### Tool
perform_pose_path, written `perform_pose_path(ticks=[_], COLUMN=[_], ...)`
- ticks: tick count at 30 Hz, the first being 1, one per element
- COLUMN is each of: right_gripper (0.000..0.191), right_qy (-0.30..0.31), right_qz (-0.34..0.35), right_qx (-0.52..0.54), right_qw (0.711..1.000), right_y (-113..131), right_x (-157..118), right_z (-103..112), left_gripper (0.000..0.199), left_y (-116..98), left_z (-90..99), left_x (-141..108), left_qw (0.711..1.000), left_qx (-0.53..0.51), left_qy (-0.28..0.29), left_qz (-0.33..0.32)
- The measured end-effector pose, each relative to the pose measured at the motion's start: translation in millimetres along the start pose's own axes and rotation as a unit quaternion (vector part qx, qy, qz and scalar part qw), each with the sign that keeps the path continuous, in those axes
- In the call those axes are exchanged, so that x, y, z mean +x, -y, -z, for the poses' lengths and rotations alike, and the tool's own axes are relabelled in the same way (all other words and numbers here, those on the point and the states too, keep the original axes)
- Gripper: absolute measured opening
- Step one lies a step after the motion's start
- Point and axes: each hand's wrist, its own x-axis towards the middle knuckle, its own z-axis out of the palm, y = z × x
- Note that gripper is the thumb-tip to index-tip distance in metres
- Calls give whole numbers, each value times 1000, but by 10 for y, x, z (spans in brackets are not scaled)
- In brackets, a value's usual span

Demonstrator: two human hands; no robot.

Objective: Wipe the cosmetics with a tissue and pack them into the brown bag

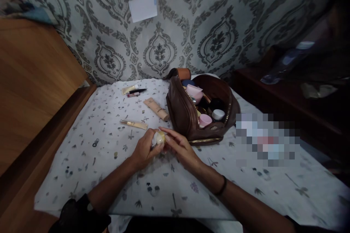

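Low over the table, my left hand (146, 147) is closed around a small rounded white-and-yellow item (158, 138); its exact kind is unclear. My right hand (180, 146) has its fingers on the yellow end of the same item, with some fingertips hidden behind it. Just beyond my right hand stands an unzipped brown cosmetic bag (180, 111), holding a pink tube (194, 93), a pink-lidded jar (205, 120), a white-lidded jar (218, 114) and other cosmetics. A beige tube (155, 109) lies against the bag's left side. Closer to my left hand is a slim, pale yellow tube (133, 124).
Farther back on the patterned white cloth (90, 145) lie a small cream tube (129, 89) and a black pen-like stick (139, 91). A pixelated patch covers something at right. A wooden cabinet (38, 80) borders the left; a clear bottle (287, 63) lies on dark furniture at right.
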Motion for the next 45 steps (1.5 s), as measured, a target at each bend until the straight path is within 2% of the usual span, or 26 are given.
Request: perform_pose_path(ticks=[6,9,14,19,22,25,28,32,35,37,40,45], right_gripper=[59,63,58,53,53,55,54,52,50,49,50,44], right_qy=[-2,-13,0,18,16,14,24,34,35,30,18,-30], right_qz=[34,38,-4,-59,-70,-75,-92,-97,-60,-32,-3,26], right_qx=[-88,-95,-55,5,21,48,99,132,107,86,56,-22], right_qw=[996,995,998,998,997,996,991,986,992,995,998,999], right_y=[38,29,-27,-105,-117,-110,-106,-92,-53,-25,-4,-11], right_x=[-20,-33,-21,-11,-17,-25,-32,-43,-56,-61,-61,-65], right_z=[-6,-11,-7,-46,-80,-90,-79,-71,-75,-73,-59,-32], left_gripper=[42,45,40,31,32,33,35,41,40,34,24,31], left_y=[68,95,136,129,93,62,62,135,188,183,133,96], left_z=[-37,-53,-54,-15,20,48,48,5,-25,-33,-36,-38], left_x=[-17,-26,-21,2,11,15,9,-11,-12,-2,18,29], left_qw=[999,998,991,972,963,960,965,978,984,990,996,998], left_qx=[36,51,91,146,153,161,171,176,165,132,84,56], left_qy=[-1,-14,-40,-79,-85,-78,-55,-41,-51,-34,-16,-27], left_qz=[-19,-35,-85,-167,-205,-215,-190,-108,-49,-23,0,10])
